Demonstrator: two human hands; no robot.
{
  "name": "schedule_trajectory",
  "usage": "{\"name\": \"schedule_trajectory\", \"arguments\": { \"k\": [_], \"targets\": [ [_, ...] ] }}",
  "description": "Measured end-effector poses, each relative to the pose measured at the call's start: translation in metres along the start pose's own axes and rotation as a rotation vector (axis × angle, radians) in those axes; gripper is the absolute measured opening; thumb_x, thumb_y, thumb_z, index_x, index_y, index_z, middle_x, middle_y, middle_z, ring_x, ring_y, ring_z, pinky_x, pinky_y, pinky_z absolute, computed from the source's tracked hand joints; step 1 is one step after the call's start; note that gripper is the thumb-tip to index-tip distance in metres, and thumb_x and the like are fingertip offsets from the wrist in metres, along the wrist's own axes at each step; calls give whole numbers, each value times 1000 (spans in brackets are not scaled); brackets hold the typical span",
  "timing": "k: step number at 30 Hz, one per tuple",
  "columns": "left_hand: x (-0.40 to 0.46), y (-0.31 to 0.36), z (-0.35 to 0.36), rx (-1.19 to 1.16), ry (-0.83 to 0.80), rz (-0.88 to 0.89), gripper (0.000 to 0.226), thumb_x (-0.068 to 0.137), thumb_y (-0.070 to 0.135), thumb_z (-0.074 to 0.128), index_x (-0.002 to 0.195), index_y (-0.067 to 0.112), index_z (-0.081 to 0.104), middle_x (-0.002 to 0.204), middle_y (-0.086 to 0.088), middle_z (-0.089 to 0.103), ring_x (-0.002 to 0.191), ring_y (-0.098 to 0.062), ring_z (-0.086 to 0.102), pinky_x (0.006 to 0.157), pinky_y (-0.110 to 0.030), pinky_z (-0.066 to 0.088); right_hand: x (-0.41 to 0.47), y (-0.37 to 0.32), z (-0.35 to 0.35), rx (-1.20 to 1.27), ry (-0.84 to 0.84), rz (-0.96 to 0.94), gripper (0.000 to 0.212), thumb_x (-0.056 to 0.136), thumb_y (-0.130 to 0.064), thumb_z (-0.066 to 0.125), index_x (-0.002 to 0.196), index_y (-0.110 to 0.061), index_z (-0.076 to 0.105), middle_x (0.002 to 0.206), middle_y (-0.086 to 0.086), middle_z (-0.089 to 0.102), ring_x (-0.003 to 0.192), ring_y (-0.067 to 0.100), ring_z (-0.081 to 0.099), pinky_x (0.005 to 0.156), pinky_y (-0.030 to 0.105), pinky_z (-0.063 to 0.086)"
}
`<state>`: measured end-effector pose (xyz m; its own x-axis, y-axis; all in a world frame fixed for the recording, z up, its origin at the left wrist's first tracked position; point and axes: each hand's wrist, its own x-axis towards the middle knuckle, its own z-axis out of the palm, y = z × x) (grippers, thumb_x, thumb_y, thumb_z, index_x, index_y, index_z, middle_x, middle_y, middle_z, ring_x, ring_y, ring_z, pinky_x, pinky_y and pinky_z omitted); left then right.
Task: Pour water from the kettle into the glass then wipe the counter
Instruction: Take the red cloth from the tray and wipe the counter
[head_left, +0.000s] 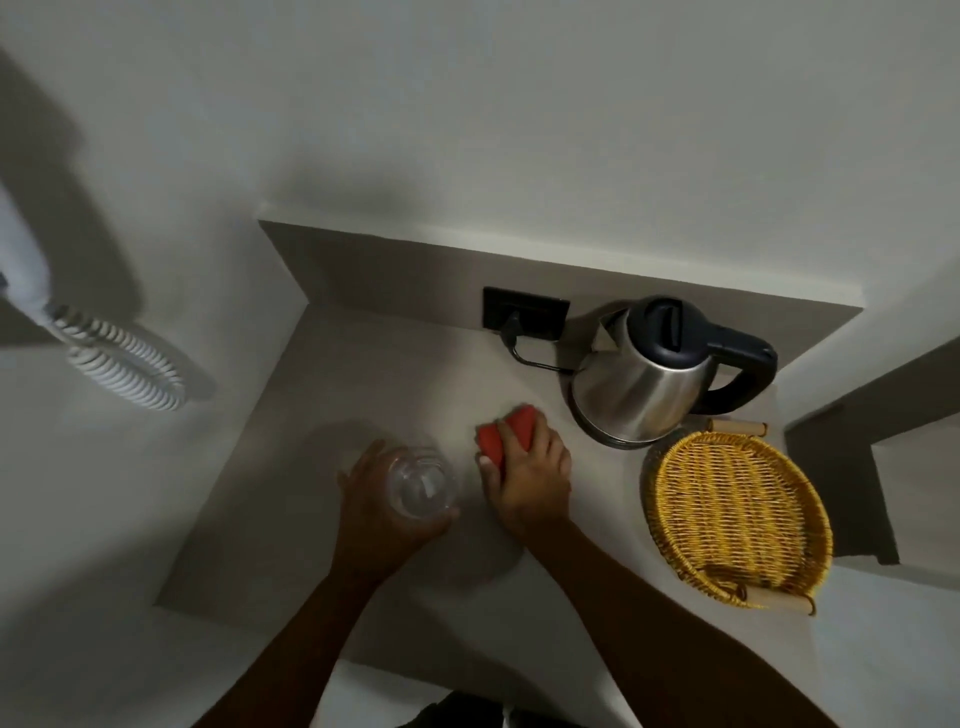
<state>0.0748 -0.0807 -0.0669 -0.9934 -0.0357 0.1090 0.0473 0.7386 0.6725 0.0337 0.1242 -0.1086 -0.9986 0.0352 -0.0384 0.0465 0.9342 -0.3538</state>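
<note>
A clear glass (422, 483) is gripped by my left hand (379, 512), held just above or on the beige counter (363, 374) at its left-centre. Pressed flat on the counter beside it, a red sponge (506, 435) lies under the fingers of my right hand (527, 475). The steel kettle (647, 371) with a black lid and handle stands on its base at the back right, its spout turned left. Whether the glass holds water is hard to tell.
A yellow wicker basket tray (737, 514) sits right of my right hand. A black wall socket (524, 313) with the kettle's cord plugged in is on the backsplash. A white wall phone with a coiled cord (124, 364) hangs at left.
</note>
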Motion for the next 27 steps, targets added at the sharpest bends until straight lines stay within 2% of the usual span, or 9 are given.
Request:
{"name": "schedule_trajectory", "arguments": {
  "k": [2,5,7,12,16,18,21,23,27],
  "targets": [
    [0,-8,-12,36,15,12,69,56,59,83,116,27,75,125,11,71,130,-18,62,109,-43,50,-4,-13,6,13,-72,-132,56,93,-62,36,141,-33,41,154,18,29,128,39,36,105,51,33],
    [6,-14,-27,53,17,21,60,58,43,96,112,27,76,118,13,71,124,-23,66,105,-51,54,-44,-2,14,49,-154,-386,49,94,-63,36,139,-43,39,158,11,22,134,37,29,108,52,26],
    [9,-15,-30,48,27,3,60,56,35,101,110,30,76,115,25,66,125,-26,66,104,-56,54,-72,27,16,14,-136,-460,46,94,-64,34,137,-47,39,157,6,22,132,36,32,106,51,28],
    [12,-17,-25,22,54,27,51,60,51,91,106,45,69,112,22,66,113,-12,68,94,-52,57,-44,80,-6,-87,-22,-40,53,93,-68,30,139,-43,37,152,10,27,125,37,35,100,56,34],
    [6,-9,-25,-5,195,-8,82,52,64,84,124,71,45,124,49,51,105,11,53,97,-31,47,9,21,4,-62,21,-9,54,93,-63,36,138,-35,43,148,17,34,118,38,42,93,50,37],
    [7,-14,-25,19,182,11,85,51,64,82,129,64,48,128,42,54,107,8,55,99,-28,46,-2,-7,16,-27,-3,-131,52,91,-63,38,136,-37,46,148,17,36,115,36,43,91,47,37],
    [15,-28,-24,51,70,-39,70,54,59,89,118,39,69,123,16,68,122,-15,66,104,-53,56,-58,-12,27,23,-108,-322,51,92,-65,35,139,-46,38,155,7,26,123,33,36,99,46,31],
    [18,-30,-25,28,42,-67,66,54,55,93,114,37,72,121,13,70,120,-17,68,100,-55,56,-87,12,25,10,-116,-390,50,92,-67,36,138,-48,37,154,4,24,124,33,37,100,46,27],
    [16,-16,-26,-38,59,-64,63,54,45,95,111,38,71,114,14,69,109,-12,70,99,-55,54,-77,70,0,-61,-52,-170,52,92,-67,36,138,-45,39,150,7,27,125,34,36,101,54,32]
  ]
}}
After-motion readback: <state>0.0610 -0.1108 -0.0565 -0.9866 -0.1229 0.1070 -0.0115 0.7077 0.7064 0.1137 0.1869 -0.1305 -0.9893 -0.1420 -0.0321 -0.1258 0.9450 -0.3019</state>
